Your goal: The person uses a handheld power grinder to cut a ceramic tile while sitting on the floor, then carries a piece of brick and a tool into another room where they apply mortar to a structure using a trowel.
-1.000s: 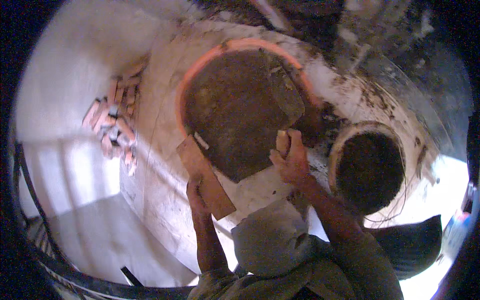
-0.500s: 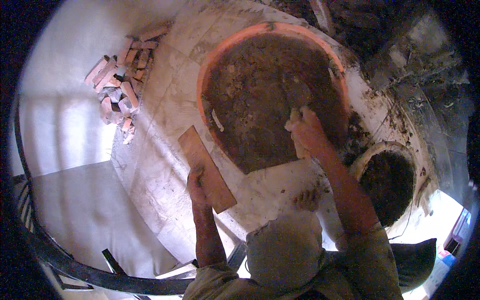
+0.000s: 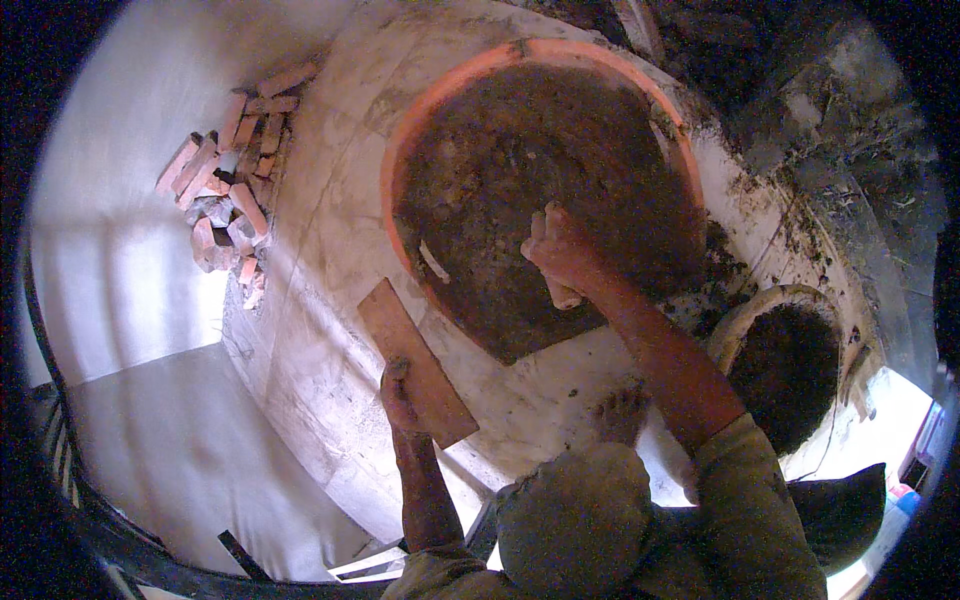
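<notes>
My left hand is closed around the left edge of a flat, reddish-brown rectangular board. Its long shape tilts beside the near left of a large round basin with an orange rim. Dark, lumpy soil-like mix fills the basin. Over the near part of that mix, my right hand makes a fist round a thick pale handle, whose butt shows below the fingers. The tool's working end is too dark to make out. A small pale strip lies at the mix's left edge.
Broken bricks are piled at the far left by the pale wall. To the right stands a round container with a pale rim, holding dark material. Dark crumbs litter the floor around it. A bare foot rests near the basin's front.
My right hand has moved left across the mix with the handle in its fist. The left hand still grips the board, and the whole view has shifted slightly.
</notes>
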